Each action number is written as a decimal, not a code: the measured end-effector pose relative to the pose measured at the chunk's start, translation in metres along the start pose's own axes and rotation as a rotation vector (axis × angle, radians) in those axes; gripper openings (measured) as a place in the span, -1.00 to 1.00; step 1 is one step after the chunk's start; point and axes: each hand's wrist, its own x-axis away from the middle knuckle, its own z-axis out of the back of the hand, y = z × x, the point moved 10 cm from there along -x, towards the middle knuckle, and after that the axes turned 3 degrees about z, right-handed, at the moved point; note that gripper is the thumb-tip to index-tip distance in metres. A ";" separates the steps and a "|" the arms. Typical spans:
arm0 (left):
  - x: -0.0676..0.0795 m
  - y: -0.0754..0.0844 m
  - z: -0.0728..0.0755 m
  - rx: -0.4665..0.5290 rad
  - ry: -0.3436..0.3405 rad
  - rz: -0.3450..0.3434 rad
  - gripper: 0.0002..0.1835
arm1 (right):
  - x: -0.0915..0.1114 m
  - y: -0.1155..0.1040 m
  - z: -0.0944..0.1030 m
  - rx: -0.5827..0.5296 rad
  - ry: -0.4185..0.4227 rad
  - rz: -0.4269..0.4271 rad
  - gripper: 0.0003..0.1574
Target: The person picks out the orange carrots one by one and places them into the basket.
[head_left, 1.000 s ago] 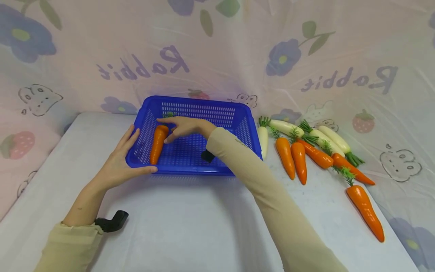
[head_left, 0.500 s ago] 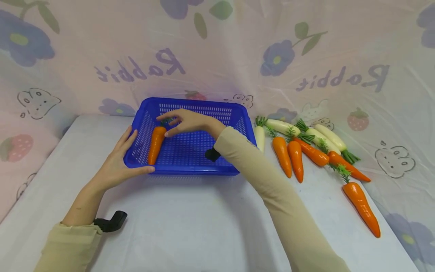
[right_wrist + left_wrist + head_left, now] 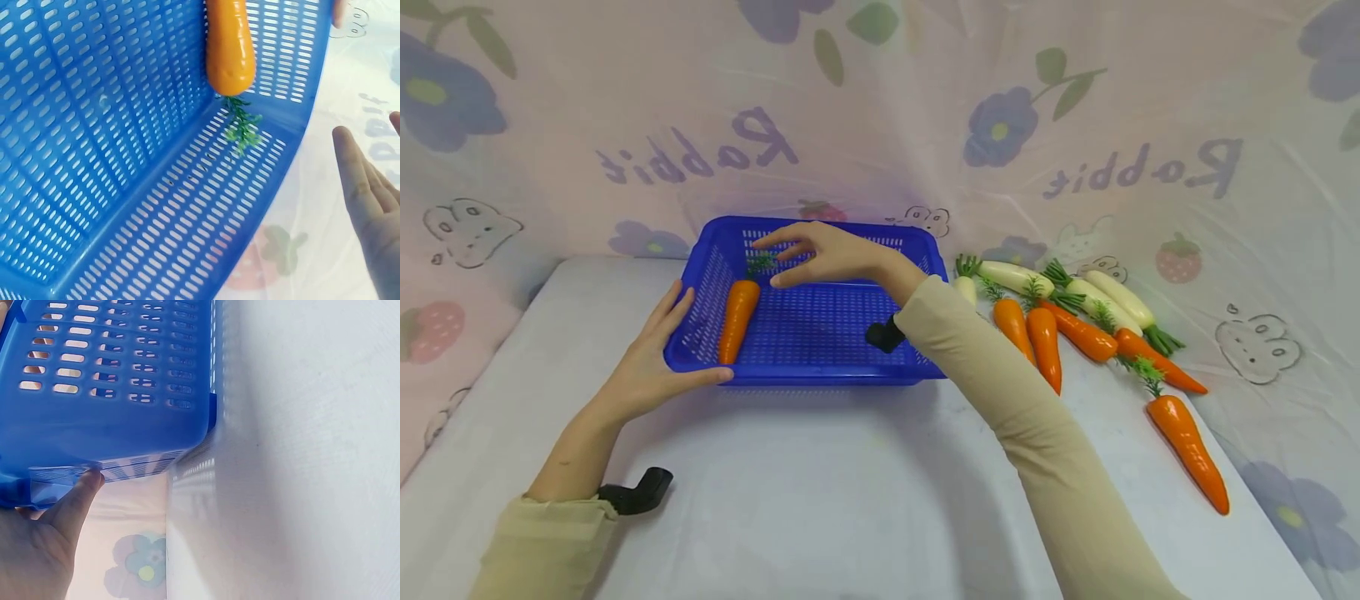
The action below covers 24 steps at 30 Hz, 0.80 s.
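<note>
An orange carrot (image 3: 739, 321) with green leaves lies along the left side inside a blue perforated plastic basket (image 3: 820, 372). My left hand (image 3: 643, 371) rests against the basket's near left corner, thumb along the front rim and straight fingers at the left side. In the left wrist view that hand (image 3: 37, 556) touches the outer wall. Over the back part of the basket hovers my right hand (image 3: 835, 254), fingers apart and holding nothing. The right wrist view has this hand (image 3: 369, 200) beyond the rim, away from the carrot's leaves (image 3: 242, 128).
Right of the basket lie several more carrots (image 3: 1080, 332) and several white radishes (image 3: 1112, 307). One carrot (image 3: 1187, 450) lies nearer, by the table's right edge. A cloth (image 3: 880, 125) printed with rabbits and flowers hangs behind the white table (image 3: 820, 492).
My right hand has lifted away from the carrot's top and drawn slightly right, its fingers parting. The carrot stays in the basket; my left hand keeps its place at the corner.
</note>
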 end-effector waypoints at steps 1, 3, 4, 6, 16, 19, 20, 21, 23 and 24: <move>0.000 0.000 0.000 0.000 0.002 -0.001 0.22 | 0.002 -0.002 0.002 -0.001 0.006 0.006 -0.26; 0.000 0.000 0.001 -0.001 0.005 -0.003 0.22 | 0.007 -0.005 0.005 -0.004 0.017 0.020 -0.27; 0.000 0.000 0.001 0.000 0.006 -0.008 0.22 | 0.010 -0.007 0.006 -0.007 0.022 0.027 -0.27; 0.000 0.000 0.001 0.001 0.003 -0.009 0.22 | 0.013 -0.009 0.008 -0.012 0.028 0.049 -0.28; -0.002 0.000 -0.001 -0.015 -0.005 0.011 0.24 | 0.036 -0.009 0.020 0.005 0.071 0.060 -0.31; -0.001 0.001 -0.001 -0.010 -0.001 -0.002 0.23 | 0.044 -0.009 0.024 -0.009 0.087 0.063 -0.31; -0.001 0.001 0.000 -0.007 0.001 -0.008 0.23 | 0.048 -0.009 0.025 -0.015 0.091 0.063 -0.31; 0.000 0.001 0.000 -0.005 0.003 -0.011 0.23 | 0.051 -0.009 0.026 -0.019 0.097 0.065 -0.32; 0.001 0.001 0.001 -0.004 0.008 -0.015 0.22 | 0.057 -0.009 0.029 -0.023 0.108 0.061 -0.33; 0.002 0.001 0.001 -0.004 0.011 -0.016 0.22 | 0.060 -0.008 0.030 -0.022 0.114 0.056 -0.33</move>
